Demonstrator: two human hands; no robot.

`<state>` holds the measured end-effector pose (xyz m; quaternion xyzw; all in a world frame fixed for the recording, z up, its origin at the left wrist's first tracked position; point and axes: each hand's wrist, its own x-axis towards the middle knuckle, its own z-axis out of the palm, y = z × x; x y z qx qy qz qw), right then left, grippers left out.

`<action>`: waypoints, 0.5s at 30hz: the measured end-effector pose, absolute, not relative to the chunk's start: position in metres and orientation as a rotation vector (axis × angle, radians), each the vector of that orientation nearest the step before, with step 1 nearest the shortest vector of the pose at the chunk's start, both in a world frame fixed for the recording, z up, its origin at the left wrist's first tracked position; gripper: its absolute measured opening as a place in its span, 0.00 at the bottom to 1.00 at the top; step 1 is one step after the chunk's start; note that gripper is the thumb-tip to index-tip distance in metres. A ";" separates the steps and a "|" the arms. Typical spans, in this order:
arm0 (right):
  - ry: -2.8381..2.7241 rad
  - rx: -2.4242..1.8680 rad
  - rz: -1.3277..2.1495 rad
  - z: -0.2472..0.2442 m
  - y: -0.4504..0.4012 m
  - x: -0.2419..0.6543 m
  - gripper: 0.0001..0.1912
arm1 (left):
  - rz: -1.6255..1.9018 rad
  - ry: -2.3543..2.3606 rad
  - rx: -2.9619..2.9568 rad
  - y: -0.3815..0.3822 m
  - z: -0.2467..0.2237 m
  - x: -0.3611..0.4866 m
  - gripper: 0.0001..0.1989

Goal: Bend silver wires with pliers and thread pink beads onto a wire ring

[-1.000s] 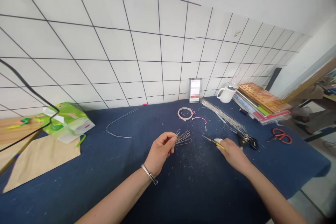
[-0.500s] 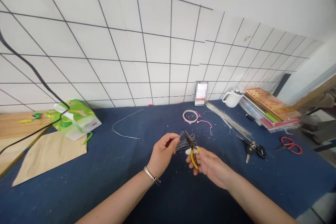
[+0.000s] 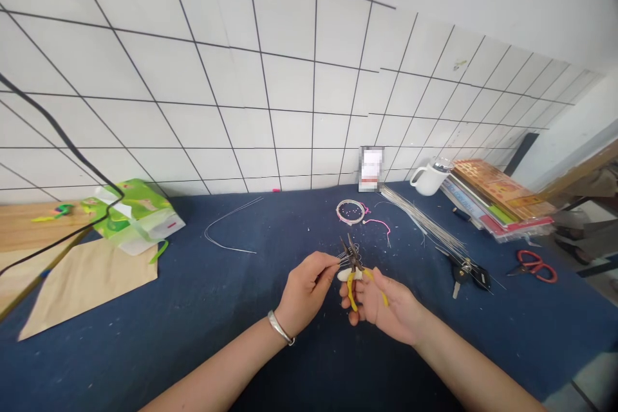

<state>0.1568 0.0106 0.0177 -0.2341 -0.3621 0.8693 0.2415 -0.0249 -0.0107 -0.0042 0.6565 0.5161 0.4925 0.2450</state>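
Note:
My left hand (image 3: 309,286) pinches a bundle of thin, looped metal wires (image 3: 344,259) between thumb and fingers, and a silver bangle circles that wrist. In my right hand (image 3: 381,302) is a pair of pliers (image 3: 355,264) with yellow handles and dark jaws. The jaws point away from me and stand apart, close beside the wires; I cannot tell whether they touch them. A white wrapping covers one finger of the right hand, behind the handles. Just beyond the hands lies a round dish (image 3: 350,212) holding small beads, with pink cord beside it.
Long straight wires (image 3: 425,222) lie at right, near keys (image 3: 462,277) and red-handled scissors (image 3: 533,266). Behind them are a white mug (image 3: 429,178) and stacked books (image 3: 502,196). A bent wire (image 3: 232,248), a green bag (image 3: 140,215) and a tan sheet (image 3: 91,283) lie left.
The pliers' handles and jaws have spread apart and turned more upright. My left hand has rolled over, its back now facing up more, and shifted slightly right with the wires.

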 end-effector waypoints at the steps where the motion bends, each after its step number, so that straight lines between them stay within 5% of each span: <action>1: -1.003 -0.625 2.384 0.018 0.011 0.158 0.21 | 1.336 1.402 1.823 -0.011 -0.004 -0.025 0.09; 15: -1.100 -0.638 2.351 0.013 0.010 0.162 0.17 | 1.238 1.394 2.025 -0.011 -0.015 -0.024 0.10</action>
